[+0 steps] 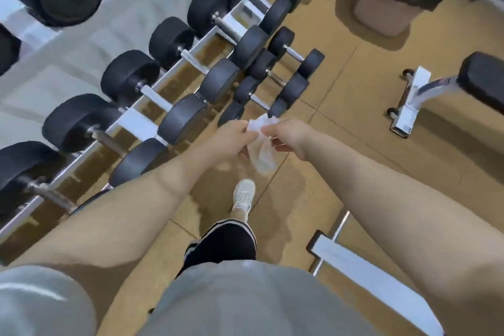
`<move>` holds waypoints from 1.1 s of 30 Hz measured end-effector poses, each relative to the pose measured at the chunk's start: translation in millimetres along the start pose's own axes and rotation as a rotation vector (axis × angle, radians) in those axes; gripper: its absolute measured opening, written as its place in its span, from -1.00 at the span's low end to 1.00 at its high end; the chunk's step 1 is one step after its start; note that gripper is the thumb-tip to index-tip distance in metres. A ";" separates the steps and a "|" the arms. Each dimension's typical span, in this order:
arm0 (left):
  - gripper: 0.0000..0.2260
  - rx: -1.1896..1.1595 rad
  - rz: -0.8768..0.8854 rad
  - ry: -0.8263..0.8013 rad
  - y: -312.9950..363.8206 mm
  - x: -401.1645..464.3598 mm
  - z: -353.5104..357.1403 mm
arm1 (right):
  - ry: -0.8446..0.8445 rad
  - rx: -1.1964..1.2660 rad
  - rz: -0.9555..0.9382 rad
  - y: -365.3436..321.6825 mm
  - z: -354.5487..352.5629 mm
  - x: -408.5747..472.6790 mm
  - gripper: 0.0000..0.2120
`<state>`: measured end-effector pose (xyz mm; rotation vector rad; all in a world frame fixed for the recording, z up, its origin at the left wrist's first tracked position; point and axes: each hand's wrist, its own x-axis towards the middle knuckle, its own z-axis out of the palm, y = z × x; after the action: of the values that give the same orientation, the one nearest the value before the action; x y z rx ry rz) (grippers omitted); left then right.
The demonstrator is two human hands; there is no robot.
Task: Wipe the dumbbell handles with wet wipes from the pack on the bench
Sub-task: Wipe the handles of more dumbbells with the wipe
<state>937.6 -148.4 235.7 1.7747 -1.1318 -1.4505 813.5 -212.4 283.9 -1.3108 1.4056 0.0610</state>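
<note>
A white wet wipe (260, 147) hangs between both hands in front of me, above the floor. My left hand (230, 140) pinches its upper left part and my right hand (289, 135) pinches its upper right part. Black dumbbells with chrome handles (155, 95) lie in a row on the white rack (141, 123) to the left. Smaller dumbbells (260, 102) lie on the floor just beyond my hands. The pack of wipes is not in view.
A bench with a black pad (482, 82) and white frame stands at the right. Another white bench frame (362, 262) lies near my right arm. A brown pillar base (381, 11) stands at the far right. My foot (244, 194) is on the tan floor.
</note>
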 end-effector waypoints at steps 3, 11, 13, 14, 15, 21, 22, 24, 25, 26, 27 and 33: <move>-0.82 -0.094 -0.048 0.029 23.1 55.4 -10.9 | -0.088 -0.107 0.002 -31.5 -42.5 56.2 -0.82; -0.81 -0.296 -0.213 0.182 77.3 185.5 -14.7 | -0.179 -0.003 0.017 -66.7 -135.8 189.5 -0.82; -0.76 -0.373 -0.213 0.236 81.0 208.2 -6.3 | -0.275 0.061 0.020 -67.3 -152.8 212.9 -0.82; -0.75 -0.427 -0.217 0.267 81.1 219.5 -2.2 | -0.334 0.047 0.017 -66.7 -160.8 226.8 -0.75; -0.75 -0.488 -0.229 0.311 80.4 230.5 2.7 | -0.398 0.031 0.017 -66.0 -168.1 239.7 -0.71; -0.87 -0.738 -0.361 0.572 60.2 297.1 43.2 | -0.635 -0.117 -0.054 -50.2 -186.2 334.0 -0.65; -0.89 -0.725 -0.374 0.579 50.2 306.6 51.7 | -0.644 -0.146 -0.079 -42.4 -183.3 351.1 -0.65; -0.89 -0.711 -0.378 0.591 23.5 327.6 68.0 | -0.635 -0.208 -0.111 -22.5 -173.1 387.1 -0.65; -0.91 -0.712 -0.374 0.591 6.3 339.5 75.0 | -0.650 -0.236 -0.127 -9.1 -166.1 408.7 -0.66; -0.93 -0.719 -0.373 0.588 -12.4 351.7 81.1 | -0.674 -0.246 -0.131 4.7 -155.8 429.4 -0.68; -0.94 -0.724 -0.373 0.588 -33.6 364.1 85.8 | -0.698 -0.238 -0.128 17.9 -145.1 449.8 -0.72; -0.88 -0.873 -0.283 0.654 -181.6 419.6 106.2 | -0.783 -0.144 -0.065 94.9 -81.9 573.6 -0.78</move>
<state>901.4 -422.1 -143.8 1.5626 0.1055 -1.0933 853.9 -599.2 -156.0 -1.2485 0.6955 0.5776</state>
